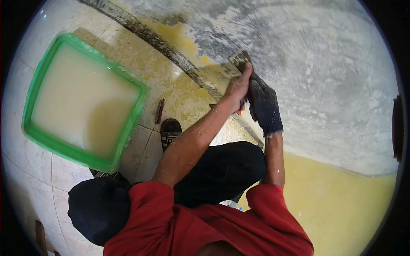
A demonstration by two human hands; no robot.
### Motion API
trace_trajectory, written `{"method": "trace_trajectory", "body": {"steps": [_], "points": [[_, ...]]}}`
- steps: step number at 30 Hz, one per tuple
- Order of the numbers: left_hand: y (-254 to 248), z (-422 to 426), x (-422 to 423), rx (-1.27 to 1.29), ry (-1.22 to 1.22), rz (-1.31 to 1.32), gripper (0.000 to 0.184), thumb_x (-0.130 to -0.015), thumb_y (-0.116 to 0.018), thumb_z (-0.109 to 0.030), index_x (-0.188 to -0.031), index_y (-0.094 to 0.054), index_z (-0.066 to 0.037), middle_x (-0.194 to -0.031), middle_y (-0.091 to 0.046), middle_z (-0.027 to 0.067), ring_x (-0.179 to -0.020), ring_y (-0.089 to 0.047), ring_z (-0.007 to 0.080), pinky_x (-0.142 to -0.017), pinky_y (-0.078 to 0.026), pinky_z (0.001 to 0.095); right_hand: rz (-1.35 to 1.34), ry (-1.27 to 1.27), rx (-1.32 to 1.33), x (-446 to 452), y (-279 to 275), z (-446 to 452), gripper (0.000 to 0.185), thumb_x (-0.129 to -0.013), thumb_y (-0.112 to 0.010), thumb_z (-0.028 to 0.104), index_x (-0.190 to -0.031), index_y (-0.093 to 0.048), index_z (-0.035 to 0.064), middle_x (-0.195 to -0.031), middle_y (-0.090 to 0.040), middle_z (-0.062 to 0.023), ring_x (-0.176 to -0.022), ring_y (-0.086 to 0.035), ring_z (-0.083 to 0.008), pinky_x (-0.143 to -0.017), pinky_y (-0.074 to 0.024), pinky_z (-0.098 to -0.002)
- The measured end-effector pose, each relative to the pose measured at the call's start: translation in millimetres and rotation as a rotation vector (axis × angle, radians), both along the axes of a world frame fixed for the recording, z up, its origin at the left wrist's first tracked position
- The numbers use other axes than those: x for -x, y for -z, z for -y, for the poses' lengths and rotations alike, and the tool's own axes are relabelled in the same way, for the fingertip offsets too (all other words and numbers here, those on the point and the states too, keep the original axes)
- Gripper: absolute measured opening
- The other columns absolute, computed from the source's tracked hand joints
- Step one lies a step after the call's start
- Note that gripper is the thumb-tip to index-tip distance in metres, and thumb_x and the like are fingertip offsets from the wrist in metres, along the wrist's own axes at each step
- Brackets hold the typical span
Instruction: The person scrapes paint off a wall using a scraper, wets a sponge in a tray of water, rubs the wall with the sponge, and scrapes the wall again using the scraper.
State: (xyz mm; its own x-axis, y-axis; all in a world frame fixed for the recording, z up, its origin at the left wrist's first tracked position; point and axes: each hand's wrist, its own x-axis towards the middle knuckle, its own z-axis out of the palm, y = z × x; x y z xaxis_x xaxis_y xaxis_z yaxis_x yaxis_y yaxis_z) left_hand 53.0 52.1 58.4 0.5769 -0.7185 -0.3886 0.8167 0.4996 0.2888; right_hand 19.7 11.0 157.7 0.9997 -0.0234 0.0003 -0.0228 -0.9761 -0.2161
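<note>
My bare left hand (238, 87) is closed, its thumb lying against the flat metal blade of a scraper (239, 57). My right hand (263, 100), in a dark knitted glove, is closed beside it and touches it. The glove hides much of the grip. Below my left palm shows a black and orange handle (241, 110); whether it belongs to the same scraper I cannot tell. The blade is in front of the wall (307, 81), which is patchy grey and white with scraped, smeared marks.
To the left, a green tub (30, 109) holds cloudy, whitish liquid. A thin reddish-brown strip (159, 111) lies on the tiled floor (64, 179), near my sandalled foot (171, 130). Yellow flakes dot the floor along a dark wall base (158, 45). Yellow paint (329, 192) covers the wall lower right.
</note>
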Motion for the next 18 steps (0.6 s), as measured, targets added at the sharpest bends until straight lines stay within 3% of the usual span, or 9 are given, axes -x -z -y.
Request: {"method": "trace_trajectory", "body": {"steps": [3,7,9,11,13,14,15,17,18], "points": [[3.2,-0.6,-0.7,0.071,0.059,-0.04,0.075,-0.076,-0.043,-0.081,-0.069,-0.055,-0.007,-0.061,-0.05,0.003,-0.048,-0.043,0.0132,-0.044,-0.036,0.0314,-0.239,0.146,-0.048,14.9,-12.1,-12.0,0.022,-0.092,-0.046,0.017,-0.102,-0.058,0.0014,-0.067,-0.052,-0.0065,-0.055,-0.05,-0.0134,-0.053,-0.0427,-0.0307],[-8.7,1.0,5.9,-0.043,0.021,0.058,0.081,-0.077,-0.042,-0.081,-0.076,-0.058,-0.001,-0.082,-0.056,0.0134,-0.084,-0.049,0.023,-0.082,-0.041,0.04,-0.198,0.225,-0.062,11.7,-20.0,-27.5,0.032,-0.092,-0.042,0.015,-0.119,-0.056,0.0025,-0.07,-0.054,-0.0079,-0.056,-0.05,-0.0145,-0.054,-0.0436,-0.0291],[6.3,20.2,2.7,-0.133,-0.083,0.002,0.078,-0.079,-0.043,-0.078,-0.077,-0.06,-0.002,-0.075,-0.056,0.0111,-0.074,-0.054,0.02,-0.071,-0.045,0.0369,-0.189,0.04,0.064,9.1,-12.5,-15.2,0.036,-0.086,-0.046,0.006,-0.12,-0.054,-0.0021,-0.103,-0.062,-0.022,-0.084,-0.06,-0.0379,-0.074,-0.0491,-0.0394],[5.5,0.3,-6.4,0.042,-0.141,-0.076,0.073,-0.078,-0.043,-0.079,-0.072,-0.057,-0.008,-0.059,-0.05,0.003,-0.041,-0.043,0.0116,-0.038,-0.036,0.03,-0.253,0.121,0.073,1.4,-15.3,-24.7,0.036,-0.083,-0.048,0.005,-0.117,-0.055,-0.0024,-0.104,-0.062,-0.0222,-0.088,-0.059,-0.0387,-0.078,-0.0483,-0.0402],[9.8,-17.5,-9.5,0.139,0.026,-0.058,0.067,-0.081,-0.049,-0.072,-0.097,-0.061,-0.008,-0.083,-0.063,0.0042,-0.066,-0.06,0.0144,-0.061,-0.05,0.0295,-0.306,0.089,0.096,1.5,-12.5,-24.6,0.035,-0.081,-0.048,0.004,-0.114,-0.056,-0.0021,-0.103,-0.061,-0.0225,-0.087,-0.059,-0.0399,-0.077,-0.0486,-0.0402],[2.4,-24.4,-9.0,0.043,0.095,-0.013,0.071,-0.08,-0.048,-0.074,-0.099,-0.061,-0.007,-0.084,-0.062,0.0048,-0.067,-0.059,0.0146,-0.06,-0.05,0.0301,-0.324,0.068,0.103,1.9,-12.2,-27.2,0.035,-0.08,-0.048,0.004,-0.114,-0.056,-0.0021,-0.103,-0.061,-0.0226,-0.087,-0.058,-0.0404,-0.076,-0.0487,-0.0401],[-10.3,-30.5,-7.2,-0.052,0.157,0.028,0.076,-0.079,-0.048,-0.076,-0.102,-0.062,-0.005,-0.085,-0.062,0.0054,-0.069,-0.058,0.0148,-0.059,-0.049,0.0306,-0.267,0.164,-0.004,8.1,-18.0,-32.8,0.025,-0.085,-0.047,0.009,-0.106,-0.056,-0.0009,-0.088,-0.057,-0.0166,-0.074,-0.056,-0.0317,-0.065,-0.0456,-0.0371],[-8.3,-9.6,-1.0,-0.131,0.017,0.122,0.092,-0.077,-0.047,-0.078,-0.119,-0.056,0.003,-0.109,-0.058,0.0116,-0.093,-0.057,0.019,-0.077,-0.047,0.031,-0.161,0.356,-0.227,12.4,-25.6,-42.5,0.021,-0.093,-0.045,0.019,-0.092,-0.055,0.0014,-0.059,-0.047,-0.0045,-0.047,-0.05,-0.0142,-0.043,-0.0394,-0.031],[-7.0,-11.7,-2.4,-0.14,0.016,0.105,0.09,-0.078,-0.047,-0.077,-0.119,-0.056,0.003,-0.114,-0.057,0.0129,-0.097,-0.056,0.0191,-0.08,-0.046,0.0311,-0.258,0.494,-0.252,8.5,-30.5,-49.9,0.018,-0.091,-0.045,0.015,-0.092,-0.055,0.0005,-0.058,-0.047,-0.0065,-0.047,-0.051,-0.016,-0.045,-0.0403,-0.0314]]}}
